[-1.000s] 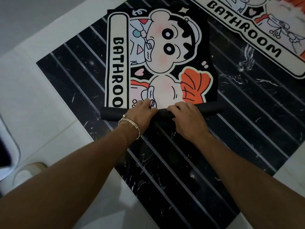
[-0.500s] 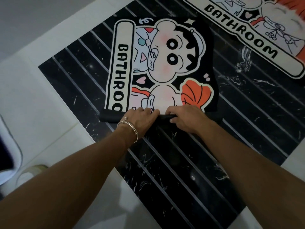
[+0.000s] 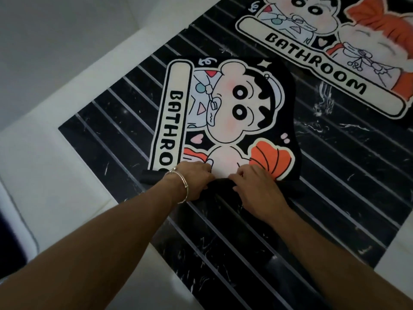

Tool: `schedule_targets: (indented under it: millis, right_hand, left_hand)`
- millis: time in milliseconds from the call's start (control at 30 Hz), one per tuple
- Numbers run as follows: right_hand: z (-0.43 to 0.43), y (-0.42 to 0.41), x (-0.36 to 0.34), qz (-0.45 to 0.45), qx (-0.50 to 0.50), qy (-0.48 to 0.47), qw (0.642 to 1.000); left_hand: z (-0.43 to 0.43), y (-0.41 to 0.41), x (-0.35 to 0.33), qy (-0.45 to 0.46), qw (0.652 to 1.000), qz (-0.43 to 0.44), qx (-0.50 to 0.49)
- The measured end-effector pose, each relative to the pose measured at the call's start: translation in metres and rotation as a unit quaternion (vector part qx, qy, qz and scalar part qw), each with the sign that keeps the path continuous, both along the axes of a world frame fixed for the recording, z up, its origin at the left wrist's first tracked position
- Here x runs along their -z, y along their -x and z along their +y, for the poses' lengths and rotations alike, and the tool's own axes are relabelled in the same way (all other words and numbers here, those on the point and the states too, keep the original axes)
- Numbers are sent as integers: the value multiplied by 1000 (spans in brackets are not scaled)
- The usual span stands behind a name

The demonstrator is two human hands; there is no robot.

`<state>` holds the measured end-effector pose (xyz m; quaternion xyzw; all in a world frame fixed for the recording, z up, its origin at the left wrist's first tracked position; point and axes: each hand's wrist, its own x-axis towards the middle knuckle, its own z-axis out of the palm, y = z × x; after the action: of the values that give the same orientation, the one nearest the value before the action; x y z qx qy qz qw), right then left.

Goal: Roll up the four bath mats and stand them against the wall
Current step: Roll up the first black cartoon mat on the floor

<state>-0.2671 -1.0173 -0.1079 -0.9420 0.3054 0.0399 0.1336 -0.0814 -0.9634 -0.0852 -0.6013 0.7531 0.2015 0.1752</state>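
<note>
A cartoon bath mat (image 3: 234, 113) lies mid-frame on a black striped floor (image 3: 335, 175). The left hand (image 3: 194, 182) and right hand (image 3: 254, 189) grip its rolled near edge side by side. The roll (image 3: 150, 176) runs left to right, and the flat part stretches toward the upper frame.

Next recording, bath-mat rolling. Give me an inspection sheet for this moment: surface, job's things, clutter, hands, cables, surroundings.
Surface: black marbled floor with pale stripes and a white tile border.
Job's things: near mat partly rolled, black roll at its near edge; second mat flat at upper right; only two mats in view.
Clutter: nothing seen.
Hands: left hand, wearing a bracelet, and right hand both grip the roll, fingers curled over it.
Cables: nothing seen.
Surroundings: grey wall at upper left; white-rimmed object at left edge, unidentifiable.
</note>
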Motion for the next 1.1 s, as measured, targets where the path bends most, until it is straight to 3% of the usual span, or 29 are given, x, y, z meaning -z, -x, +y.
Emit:
schedule_targets:
  millis: [167, 400, 533, 700, 800, 867, 967, 1100]
  right_hand:
    - [-5, 2, -4, 68, -26, -38, 997]
    - [-13, -2, 0, 36, 15, -83, 996]
    - [-17, -6, -1, 49, 18, -64, 997]
    - [-22, -9, -5, 59, 30, -65, 996]
    - [-28, -11, -8, 15, 94, -67, 993]
    - [-29, -13, -7, -17, 125, -18, 992]
    - [-27, -16, 1, -41, 123, 42, 991]
    - [-24, -7, 6, -6, 81, 12, 997]
  left_hand:
    - [-19, -6, -1, 3, 1000, -9, 12]
    - [-25, -19, 7, 1, 997, 59, 49]
    - [-15, -15, 6, 18, 998, 24, 63]
    - [-11, -4, 12, 34, 999, -26, 24]
    - [-15, -5, 13, 40, 999, -3, -22]
    - [-20, -8, 11, 43, 998, 19, -52]
    - [-23, -11, 12, 51, 996, 33, -66]
    - [-22, -13, 19, 52, 994, 59, -79]
